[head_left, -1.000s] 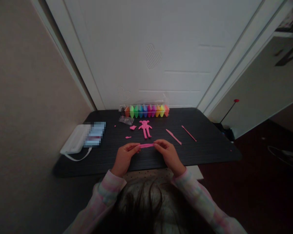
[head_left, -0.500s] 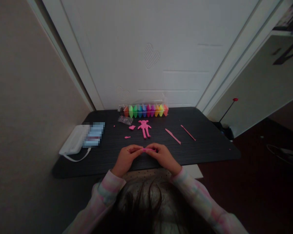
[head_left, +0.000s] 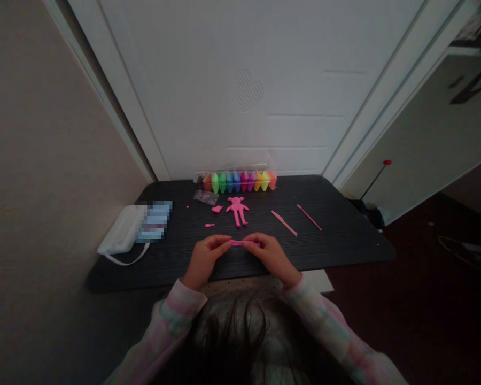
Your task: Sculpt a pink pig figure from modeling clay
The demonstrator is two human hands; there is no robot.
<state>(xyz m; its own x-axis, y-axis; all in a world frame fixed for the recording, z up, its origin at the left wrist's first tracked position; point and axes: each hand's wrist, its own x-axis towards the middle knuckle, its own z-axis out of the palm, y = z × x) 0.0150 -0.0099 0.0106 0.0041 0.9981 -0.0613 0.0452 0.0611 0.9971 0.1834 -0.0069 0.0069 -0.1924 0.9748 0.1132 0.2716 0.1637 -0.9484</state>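
Observation:
Between my two hands stretches a thin strip of pink modelling clay (head_left: 237, 243), held just above the front part of the dark table. My left hand (head_left: 206, 258) pinches its left end between thumb and fingers. On the other side, my right hand (head_left: 271, 256) pinches it near the right, with a short end showing past the fingers. A flat pink clay figure (head_left: 237, 211) with round ears, arms and two legs lies beyond my hands. Left of the figure are a pink clay lump (head_left: 217, 209) and a small pink teardrop-shaped piece (head_left: 209, 225).
Several coloured clay packs (head_left: 236, 182) stand in a row along the back of the table (head_left: 336, 235). A clear wrapper (head_left: 206, 198) lies before them. Two pink tools, a knife (head_left: 284, 223) and a thin stick (head_left: 309, 217), lie right. A white device (head_left: 122, 230) with a cable sits left.
My hands have moved slightly apart, and more of the pink clay strip shows between them. The figure, tools and packs lie where they were.

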